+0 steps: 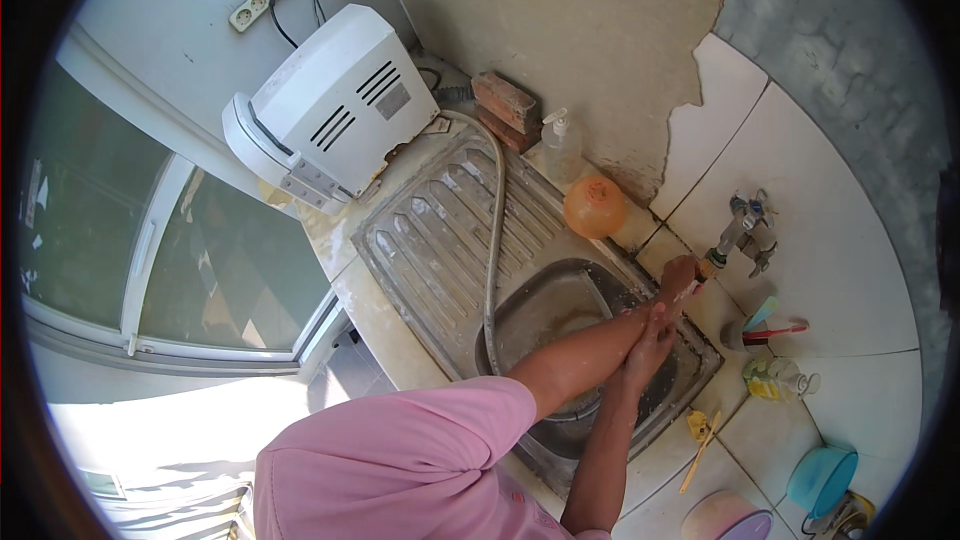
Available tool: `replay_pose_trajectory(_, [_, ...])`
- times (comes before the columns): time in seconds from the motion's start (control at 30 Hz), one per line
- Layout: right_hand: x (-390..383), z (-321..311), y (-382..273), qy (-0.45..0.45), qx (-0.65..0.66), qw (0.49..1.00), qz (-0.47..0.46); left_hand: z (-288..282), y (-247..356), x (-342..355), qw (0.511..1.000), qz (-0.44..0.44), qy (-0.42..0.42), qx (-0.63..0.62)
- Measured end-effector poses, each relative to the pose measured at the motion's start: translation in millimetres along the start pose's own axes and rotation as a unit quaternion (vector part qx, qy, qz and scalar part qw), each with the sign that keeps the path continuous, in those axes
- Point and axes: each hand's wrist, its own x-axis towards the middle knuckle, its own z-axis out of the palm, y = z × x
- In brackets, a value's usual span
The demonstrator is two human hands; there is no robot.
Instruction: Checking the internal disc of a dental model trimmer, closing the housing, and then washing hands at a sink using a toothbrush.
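Observation:
Over the steel sink [520, 325], my left arm reaches to the right. My left hand [679, 278] is just below the metal wall tap [745, 230], beside its nozzle. Its fingers point away and are partly hidden, so I cannot make out whether they are closed. My right hand [650, 342] comes up from below and wraps round my left wrist, its fingers against the skin. Water splashes and whitish flecks show about the left hand and wrist. A grey hose [497, 200] runs across the drainboard [440, 240] and down into the basin.
Behind the sink stand a round orange thing [595, 207], a clear pump bottle [562, 147] and bricks [505, 105]. A white machine [345, 100] is at far left. To the right are a yellow-green bottle [774, 378], a yellow-handled tool [700, 452] and a teal bowl [822, 483].

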Motion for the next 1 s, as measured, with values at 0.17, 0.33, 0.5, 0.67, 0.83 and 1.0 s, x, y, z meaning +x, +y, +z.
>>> replay_pose_trajectory(0.17, [130.6, -51.7, 0.5, 0.117, -0.34, 0.92, -0.157, 6.4, 15.2, -57.9, 0.922, -0.059, -0.057, -0.379])
replay_pose_trajectory(0.33, [151.5, -3.7, -2.7, -0.013, -0.626, 0.719, -0.3, 0.9, 30.1, -89.2, 0.986, 0.062, 0.153, -0.007])
replay_pose_trajectory(0.5, [178.1, 24.1, -2.1, -0.031, -0.663, 0.587, -0.463, 15.2, 17.6, -109.7, 0.987, 0.035, 0.159, -0.017])
replay_pose_trajectory(0.67, [203.6, 31.1, 5.8, -0.051, -0.612, 0.558, -0.558, 28.1, 34.9, -240.6, 0.993, -0.101, 0.044, -0.046])
replay_pose_trajectory(0.83, [183.9, 38.9, 12.9, -0.009, -0.467, 0.701, -0.539, -8.9, 60.0, -223.7, 0.97, -0.203, -0.018, -0.13])
replay_pose_trajectory(1.0, [158.0, 27.1, 24.3, 0.016, -0.476, 0.722, -0.503, -27.2, 13.7, -129.8, 0.992, -0.061, 0.053, 0.097])
